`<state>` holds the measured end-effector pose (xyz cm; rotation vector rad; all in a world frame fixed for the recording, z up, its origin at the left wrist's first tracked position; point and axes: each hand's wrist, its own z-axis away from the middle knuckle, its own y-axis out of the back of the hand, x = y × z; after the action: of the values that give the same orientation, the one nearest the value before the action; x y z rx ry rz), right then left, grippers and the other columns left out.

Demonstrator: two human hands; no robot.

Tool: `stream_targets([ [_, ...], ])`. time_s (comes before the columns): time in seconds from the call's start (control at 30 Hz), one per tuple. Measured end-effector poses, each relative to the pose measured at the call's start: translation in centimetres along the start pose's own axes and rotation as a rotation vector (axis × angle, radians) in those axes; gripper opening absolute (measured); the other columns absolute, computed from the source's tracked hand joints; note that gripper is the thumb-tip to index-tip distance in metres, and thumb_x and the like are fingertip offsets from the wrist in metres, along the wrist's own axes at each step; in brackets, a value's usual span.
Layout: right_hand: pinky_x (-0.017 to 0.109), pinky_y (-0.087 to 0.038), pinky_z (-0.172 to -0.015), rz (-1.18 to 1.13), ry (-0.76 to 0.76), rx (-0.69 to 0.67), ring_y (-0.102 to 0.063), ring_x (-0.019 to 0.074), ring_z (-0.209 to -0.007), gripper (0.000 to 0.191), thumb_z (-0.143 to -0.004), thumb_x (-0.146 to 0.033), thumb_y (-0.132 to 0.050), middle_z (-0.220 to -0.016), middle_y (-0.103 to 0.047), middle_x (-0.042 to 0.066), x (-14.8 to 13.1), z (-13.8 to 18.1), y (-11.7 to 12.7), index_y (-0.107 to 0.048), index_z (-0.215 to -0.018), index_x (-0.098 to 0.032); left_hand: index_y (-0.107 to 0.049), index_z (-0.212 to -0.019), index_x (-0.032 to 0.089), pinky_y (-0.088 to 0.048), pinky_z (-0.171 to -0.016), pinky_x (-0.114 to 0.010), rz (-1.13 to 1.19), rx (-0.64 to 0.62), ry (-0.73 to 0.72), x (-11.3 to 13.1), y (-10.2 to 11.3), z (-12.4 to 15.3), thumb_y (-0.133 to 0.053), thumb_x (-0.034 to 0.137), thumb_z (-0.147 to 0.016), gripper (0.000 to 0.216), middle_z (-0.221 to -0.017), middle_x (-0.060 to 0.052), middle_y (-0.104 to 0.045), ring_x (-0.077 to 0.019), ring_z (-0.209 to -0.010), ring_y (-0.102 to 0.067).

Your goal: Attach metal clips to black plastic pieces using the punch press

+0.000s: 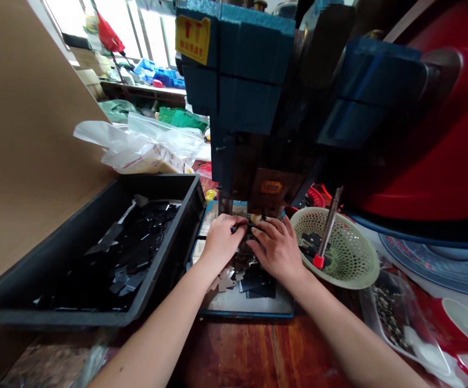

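Observation:
Both of my hands meet under the head of a blue press machine. My left hand and my right hand pinch a small black flat part between their fingertips, right at the tool of the press. Below my wrists several loose black and grey parts lie on the press's metal base plate.
A black plastic crate with several black flat pieces stands at the left. A pale green perforated basket with a red-tipped rod sits at the right. A cardboard sheet, plastic bags and a tray of small parts surround the wooden bench.

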<state>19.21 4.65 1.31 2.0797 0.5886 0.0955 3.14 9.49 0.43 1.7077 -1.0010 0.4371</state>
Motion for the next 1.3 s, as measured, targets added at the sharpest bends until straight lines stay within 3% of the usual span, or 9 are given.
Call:
stream_targets([
  [0.17, 0.051, -0.030, -0.104, -0.213, -0.114, 0.054, -0.051, 0.0260, -0.113, 0.024, -0.090, -0.037, -0.050, -0.114, -0.064, 0.006, 0.1, 0.7, 0.4, -0.065, -0.104, -0.025, -0.069, -0.096, 0.021, -0.045, -0.088, -0.037, 0.013, 0.066, 0.032, 0.2, 0.4, 0.2, -0.056, 0.024, -0.082, 0.019, -0.096, -0.005, -0.066, -0.0220, -0.095, -0.059],
  [0.33, 0.040, -0.049, -0.077, -0.837, -0.658, 0.377, -0.063, 0.0211, -0.079, 0.038, -0.095, -0.045, -0.031, -0.081, -0.066, 0.005, 0.4, 5.6, 1.3, -0.061, -0.095, -0.022, -0.064, -0.102, 0.023, -0.048, -0.079, -0.033, 0.058, 0.161, 0.074, 0.3, 2.4, 2.6, -0.053, 0.030, -0.086, 0.021, -0.100, -0.005, -0.061, -0.0208, -0.096, -0.057],
  [0.47, 0.037, -0.047, -0.067, -1.103, -0.684, 0.528, -0.058, 0.0193, -0.069, 0.046, -0.093, -0.053, -0.028, -0.074, -0.060, 0.005, 0.3, 7.8, 1.9, -0.060, -0.085, -0.021, -0.064, -0.098, 0.024, -0.047, -0.082, -0.033, 0.055, 0.156, 0.079, 0.3, 3.6, 5.5, -0.053, 0.029, -0.087, 0.017, -0.102, -0.003, -0.059, -0.0205, -0.097, -0.056],
  [0.63, 0.033, -0.044, -0.066, -0.946, -0.693, 0.556, -0.052, 0.0169, -0.065, 0.036, -0.091, -0.049, -0.039, -0.068, -0.054, 0.001, 0.6, 7.4, 1.0, -0.054, -0.074, -0.021, -0.064, -0.099, 0.026, -0.043, -0.089, -0.038, -0.015, 0.119, 0.038, 0.1, 4.5, 8.5, -0.051, 0.029, -0.088, 0.017, -0.102, -0.004, -0.056, -0.0214, -0.099, -0.054],
  [0.77, 0.032, -0.045, -0.060, -1.063, -0.740, 0.529, -0.050, 0.0154, -0.058, 0.048, -0.092, -0.056, -0.020, -0.065, -0.050, 0.000, 0.5, 7.1, 0.2, -0.051, -0.078, -0.022, -0.062, -0.101, 0.026, -0.044, -0.087, -0.039, -0.072, 0.092, -0.003, -0.2, 5.4, 10.6, -0.051, 0.029, -0.088, 0.018, -0.103, -0.005, -0.056, -0.0226, -0.099, -0.054],
  [0.83, 0.031, -0.045, -0.057, -1.065, -0.777, 0.460, -0.051, 0.0150, -0.056, 0.047, -0.092, -0.056, -0.023, -0.064, -0.051, 0.000, 0.4, 6.2, -0.1, -0.053, -0.084, -0.021, -0.062, -0.102, 0.026, -0.045, -0.086, -0.040, -0.099, 0.067, -0.017, -0.4, 5.8, 11.5, -0.050, 0.030, -0.088, 0.019, -0.104, -0.006, -0.056, -0.0231, -0.099, -0.055],
  [0.97, 0.032, -0.046, -0.066, -0.708, -0.639, 0.210, -0.058, 0.0198, -0.077, 0.037, -0.085, -0.051, -0.047, -0.085, -0.062, 0.006, 1.0, 2.6, -1.1, -0.060, -0.098, -0.019, -0.062, -0.101, 0.025, -0.047, -0.086, -0.041, -0.159, 0.032, -0.027, -0.7, 6.2, 12.9, -0.049, 0.030, -0.089, 0.019, -0.103, -0.007, -0.057, -0.0234, -0.098, -0.056],
  [1.1, 0.032, -0.043, -0.067, -0.402, -0.487, 0.006, -0.059, 0.0215, -0.076, 0.030, -0.082, -0.047, -0.052, -0.081, -0.065, 0.006, 1.8, -0.6, -1.9, -0.063, -0.085, -0.019, -0.062, -0.099, 0.025, -0.047, -0.084, -0.042, -0.232, -0.050, -0.033, -0.9, 6.1, 13.6, -0.051, 0.030, -0.087, 0.017, -0.102, -0.006, -0.058, -0.0241, -0.096, -0.055],
  [1.3, 0.028, -0.040, -0.059, -0.163, -0.545, 0.128, -0.057, 0.0185, -0.066, 0.022, -0.084, -0.039, -0.048, -0.071, -0.062, 0.003, 2.8, 1.6, 2.0, -0.059, -0.077, -0.020, -0.063, -0.099, 0.024, -0.046, -0.086, -0.043, -0.245, -0.157, -0.108, 0.6, 4.3, 12.7, -0.051, 0.025, -0.087, 0.016, -0.102, -0.006, -0.057, -0.0240, -0.097, -0.053],
])
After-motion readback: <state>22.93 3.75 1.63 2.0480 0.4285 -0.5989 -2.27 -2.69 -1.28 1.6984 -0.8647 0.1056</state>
